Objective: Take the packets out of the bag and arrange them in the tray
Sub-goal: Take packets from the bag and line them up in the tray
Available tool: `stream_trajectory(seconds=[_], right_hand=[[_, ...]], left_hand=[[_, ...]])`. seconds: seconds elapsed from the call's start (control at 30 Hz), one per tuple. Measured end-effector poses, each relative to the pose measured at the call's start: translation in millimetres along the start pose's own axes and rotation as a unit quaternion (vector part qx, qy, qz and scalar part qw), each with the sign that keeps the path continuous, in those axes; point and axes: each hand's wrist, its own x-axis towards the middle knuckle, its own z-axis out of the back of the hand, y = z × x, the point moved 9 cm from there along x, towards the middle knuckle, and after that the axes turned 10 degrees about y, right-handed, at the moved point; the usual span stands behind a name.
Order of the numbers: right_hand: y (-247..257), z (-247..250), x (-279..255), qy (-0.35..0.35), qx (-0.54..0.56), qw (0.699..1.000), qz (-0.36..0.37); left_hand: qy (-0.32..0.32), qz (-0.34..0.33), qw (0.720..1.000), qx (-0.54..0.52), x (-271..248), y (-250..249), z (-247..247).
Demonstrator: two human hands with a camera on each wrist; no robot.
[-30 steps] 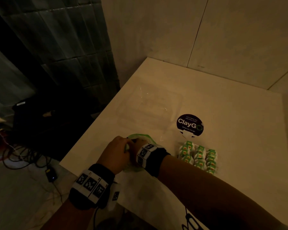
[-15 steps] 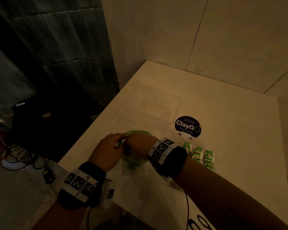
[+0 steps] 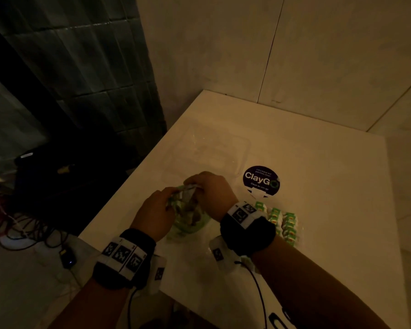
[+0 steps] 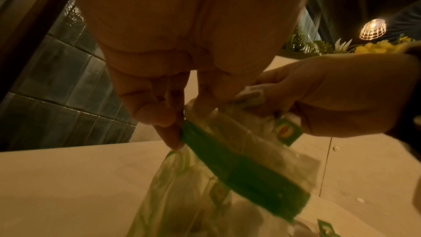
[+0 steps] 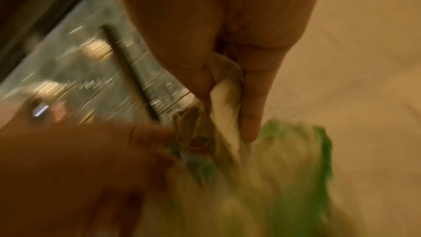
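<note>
A: Where's the bag [image 3: 188, 222]?

B: On the near-left part of the desk [image 3: 318, 210], close to its left edge, mouth up and held between both hands. The left hand [image 3: 153, 216] has its grip pinched on the green band along the bag's rim. The right hand [image 3: 210, 189] has its grip clamped on a pale packet [image 3: 190, 189] at the mouth; in the left wrist view a green tag [image 4: 287, 131] hangs just under that hand.

A: Which way does the packet lie?

B: In the right wrist view it hangs long-side down from the fingers [image 5: 250, 104], lower end toward the bag. That view is blurred, so I can't read its tilt any finer.

A: And the tray?

B: The clear tray [image 3: 243, 150] sits beyond the hands, toward the far side of the desk, hard to see against the surface. I can't make out anything in it. A block of green-tagged packets [image 3: 282, 220] lies in rows on the desk to the right of the right wrist, near the round ClayGo sticker [image 3: 260, 180].

A: What could go wrong?

B: I'd guess the packet's string or tag snags a neighbour, dragging extra packets out onto the desk. The film is thin, so a hard pull against the left pinch could tear the rim. The tray being so transparent, a packet might be set short of its wall.
</note>
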Motion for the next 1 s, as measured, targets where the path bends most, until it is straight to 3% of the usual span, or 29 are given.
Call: stream_trajectory(seconds=[0.13, 0.2, 0.23, 0.3, 0.37, 0.43, 0.47, 0.5, 0.57, 0.6, 0.63, 0.7, 0.8, 0.93, 1.0], right_hand=[[-24, 22, -14, -0.039, 0.121, 0.992, -0.016], [-40, 28, -23, -0.048, 0.236, 0.97, -0.033], [-50, 29, -29, -0.049, 0.332, 0.941, -0.046], [-56, 25, -39, -0.018, 0.518, 0.854, -0.045], [-50, 26, -48, 0.018, 0.62, 0.784, -0.008], [-44, 30, -57, 0.022, 0.651, 0.758, 0.018], [-44, 34, -61, 0.001, 0.638, 0.77, 0.022], [-45, 40, -65, -0.038, 0.586, 0.809, 0.025], [-41, 59, -79, -0.134, 0.342, 0.93, 0.026], [-32, 63, -87, -0.156, 0.207, 0.965, 0.032], [-21, 61, -91, -0.158, 0.106, 0.981, 0.047], [-8, 48, -96, -0.111, 0.029, 0.99, 0.079], [-13, 36, -102, -0.056, 0.061, 0.993, 0.085], [-23, 46, -110, -0.064, 0.091, 0.992, 0.062], [-27, 53, -112, -0.073, 0.162, 0.982, 0.055]], left_hand=[[0.007, 0.007, 1.0, 0.021, 0, 4, -7], [-0.02, 0.006, 0.999, 0.046, -2, 3, -3], [-0.058, -0.016, 0.996, 0.061, -5, -4, 5], [-0.147, -0.094, 0.984, 0.021, -20, -27, 26], [-0.175, -0.168, 0.959, -0.148, -33, -52, 39], [-0.13, -0.148, 0.907, -0.372, -33, -66, 28], [-0.099, -0.115, 0.871, -0.468, -29, -69, 14], [-0.062, -0.077, 0.83, -0.55, -26, -73, -3], [0.021, -0.034, 0.733, -0.679, -20, -86, -39], [0.055, -0.034, 0.687, -0.724, -18, -96, -52], [0.074, -0.036, 0.65, -0.756, -19, -107, -59], [0.088, -0.017, 0.614, -0.784, -20, -120, -70], [0.099, -0.011, 0.574, -0.813, -15, -125, -84], [0.104, 0.004, 0.537, -0.837, -17, -125, -93], [0.13, 0.0, 0.507, -0.852, -17, -129, -98]])
